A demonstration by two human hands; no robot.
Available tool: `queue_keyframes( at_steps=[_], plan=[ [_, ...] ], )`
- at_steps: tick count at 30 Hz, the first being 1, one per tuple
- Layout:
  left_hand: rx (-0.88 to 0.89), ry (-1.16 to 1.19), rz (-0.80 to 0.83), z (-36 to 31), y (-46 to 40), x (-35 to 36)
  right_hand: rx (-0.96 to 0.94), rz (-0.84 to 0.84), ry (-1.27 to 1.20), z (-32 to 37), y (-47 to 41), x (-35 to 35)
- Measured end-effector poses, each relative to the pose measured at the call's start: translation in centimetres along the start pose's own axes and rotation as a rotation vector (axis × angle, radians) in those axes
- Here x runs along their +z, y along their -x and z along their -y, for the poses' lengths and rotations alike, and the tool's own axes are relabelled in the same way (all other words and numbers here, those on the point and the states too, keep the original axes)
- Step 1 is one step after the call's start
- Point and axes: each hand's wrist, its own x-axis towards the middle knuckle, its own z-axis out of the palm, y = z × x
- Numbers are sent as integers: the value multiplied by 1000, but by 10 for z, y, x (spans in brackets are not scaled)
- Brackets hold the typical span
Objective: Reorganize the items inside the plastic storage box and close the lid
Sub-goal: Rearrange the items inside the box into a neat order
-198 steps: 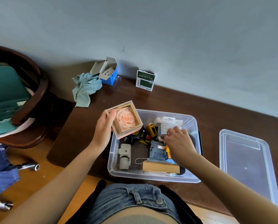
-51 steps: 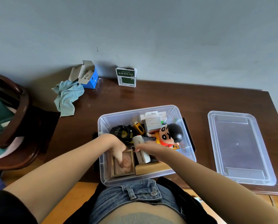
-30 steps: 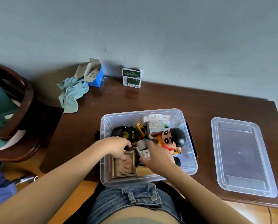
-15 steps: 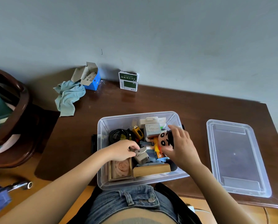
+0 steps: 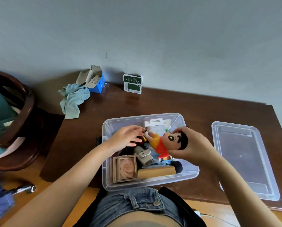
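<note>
The clear plastic storage box (image 5: 107, 181) sits at the table's near edge, its lid (image 5: 245, 161) lying flat to the right. My right hand (image 5: 192, 145) grips the head of a cartoon doll (image 5: 168, 143) in a red shirt, held tilted above the box. My left hand (image 5: 125, 138) hovers over the box's left half with fingers spread, near the doll's arm. Inside lie a wooden rose box (image 5: 124, 168), a grey pouch (image 5: 143, 155), a long wooden box (image 5: 156, 172) and white cartons (image 5: 157, 126).
At the table's far side stand an open blue carton (image 5: 94, 81), a teal cloth (image 5: 74, 99) and a green-and-white packet (image 5: 132, 83). A dark round wooden chair (image 5: 20, 122) is at the left. A metal tool (image 5: 24, 189) lies on the floor.
My right hand has lifted the doll up out of the box by its head. My left hand has left the grey pouch and moved up toward the box's far left.
</note>
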Motion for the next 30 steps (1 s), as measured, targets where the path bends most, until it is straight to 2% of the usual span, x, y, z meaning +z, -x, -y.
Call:
queue_keyframes(
  at_steps=[3, 7, 9, 11, 14, 16, 19, 21, 24, 28, 30],
  plan=[
    [-56, 187, 72, -12, 5, -3, -65, 76, -323, 17, -4, 15],
    [-153, 308, 123, -11, 12, -16, -106, 28, -325, 29, -10, 54],
    [-182, 266, 149, -7, 17, -22, -116, 20, -337, 28, -11, 68],
    [-157, 112, 21, -2, 17, -21, -127, 98, -391, 26, -11, 75],
    [-120, 125, -261, 3, 12, -15, -50, 242, -475, 16, -20, 67],
    [-66, 67, -386, 9, 7, -16, 60, 207, -505, 7, -30, 54],
    [56, -255, -516, 15, 5, -18, 210, 67, -251, -11, -42, 46],
    [146, -410, -547, 20, 3, -17, 199, 139, -3, -18, -45, 47],
    [219, -462, -550, 27, -2, -14, 117, 302, 201, -25, -46, 56],
    [248, -498, -492, 31, -6, -10, 30, 304, 495, -30, -43, 77],
    [249, -500, -467, 31, -6, -9, 23, 265, 543, -32, -41, 83]
  ],
)
